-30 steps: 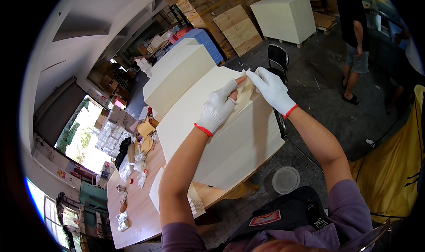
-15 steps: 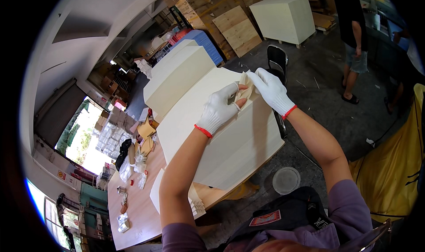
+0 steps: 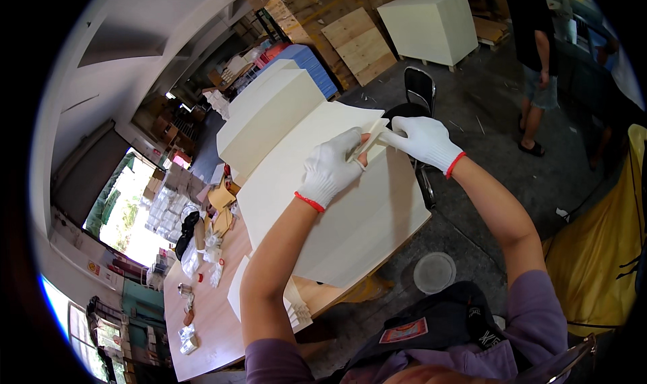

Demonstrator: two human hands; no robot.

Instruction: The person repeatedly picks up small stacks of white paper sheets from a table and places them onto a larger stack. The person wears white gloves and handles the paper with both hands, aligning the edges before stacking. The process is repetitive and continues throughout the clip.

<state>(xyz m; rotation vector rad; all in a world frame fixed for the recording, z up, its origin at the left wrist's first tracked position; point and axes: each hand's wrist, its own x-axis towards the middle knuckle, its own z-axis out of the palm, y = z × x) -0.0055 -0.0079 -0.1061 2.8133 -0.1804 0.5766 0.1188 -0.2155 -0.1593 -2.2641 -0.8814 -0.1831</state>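
A tall stack of large cream paper or thin card sheets (image 3: 357,229) stands on the table before me. My left hand (image 3: 333,165), in a white knit glove with a red cuff, is closed on a lifted bunch of sheet edges (image 3: 369,143) at the stack's right side. Its bare thumb and finger tips show around the edges. My right hand (image 3: 424,142), gloved alike, is at the raised corner. One fingertip touches the sheet edges there, while its other fingers stand apart from it.
The wooden table (image 3: 222,330) carries plastic bags and small items at left. Another cream stack (image 3: 276,107) stands behind. A black chair (image 3: 419,91) stands beyond my right hand, a round lid (image 3: 435,273) on the floor. A person (image 3: 536,53) stands far right, near a yellow cover (image 3: 593,249).
My right hand has drawn back slightly to the right from the sheet corner, its fingers parting. The bent sheet edges now lie straighter. My left hand keeps its grip almost in place.
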